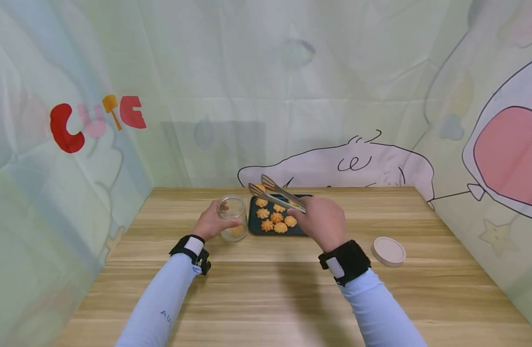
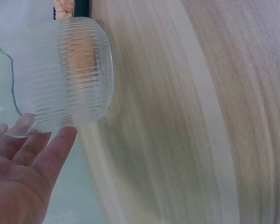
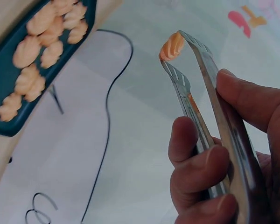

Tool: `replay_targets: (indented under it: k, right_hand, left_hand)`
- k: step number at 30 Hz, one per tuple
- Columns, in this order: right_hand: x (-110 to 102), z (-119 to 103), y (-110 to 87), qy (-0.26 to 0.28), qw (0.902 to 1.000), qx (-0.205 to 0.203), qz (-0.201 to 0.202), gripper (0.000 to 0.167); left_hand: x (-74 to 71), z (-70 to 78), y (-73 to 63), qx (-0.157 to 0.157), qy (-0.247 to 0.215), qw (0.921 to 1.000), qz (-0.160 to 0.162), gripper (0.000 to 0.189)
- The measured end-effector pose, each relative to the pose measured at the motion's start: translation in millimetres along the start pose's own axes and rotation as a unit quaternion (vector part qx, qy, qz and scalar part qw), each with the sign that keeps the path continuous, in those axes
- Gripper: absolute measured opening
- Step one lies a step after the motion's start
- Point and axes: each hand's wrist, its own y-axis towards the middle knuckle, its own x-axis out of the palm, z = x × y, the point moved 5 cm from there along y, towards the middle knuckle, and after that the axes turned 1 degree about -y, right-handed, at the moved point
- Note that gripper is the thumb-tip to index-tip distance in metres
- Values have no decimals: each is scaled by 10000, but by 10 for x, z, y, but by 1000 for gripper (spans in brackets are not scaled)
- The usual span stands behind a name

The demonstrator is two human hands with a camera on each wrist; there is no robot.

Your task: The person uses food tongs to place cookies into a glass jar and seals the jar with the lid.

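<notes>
My left hand (image 1: 213,222) grips a clear glass jar (image 1: 233,207), thumb at the front and fingers at the back. The jar stands upright and lidless on the table, its ribbed wall (image 2: 51,79) filling much of the left wrist view. A cookie (image 1: 237,230) lies at the bottom of it. Metal tongs (image 1: 283,197) are held in my right hand (image 1: 324,219), raised above a dark tray (image 1: 253,230). Their slotted tips pinch one swirled cookie (image 3: 171,46). On the tray sit several more piped cookies (image 1: 276,218), some hidden behind the right hand.
A round pale lid (image 1: 389,251) lies on the wooden table (image 1: 248,299), right of the right wrist. Printed cloth (image 1: 257,72) hangs behind the table and along both sides. The tray is close beside the jar's right side.
</notes>
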Motion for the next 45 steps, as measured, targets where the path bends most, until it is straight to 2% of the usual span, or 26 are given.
replay_targets:
  k: [11,22,33,45]
  right_hand:
    - [96,-411,58,9,9994,-238,-261,34]
    - [206,-569,49,-53,9990,-420,-143,35]
    - [224,-528,52,15,9991,-346,-239,38]
    - [150,-260,41,44,9999,-38,-147,39]
  left_hand:
    - [5,-16,-2,-8,-105,9999,-35,87]
    - [-11,-9,-5,61,37,10000,-26,88]
    - [-6,-34,8,48,-80,9999,-65,88]
    - [-2,-29,22,55,-114,9999,-45,91]
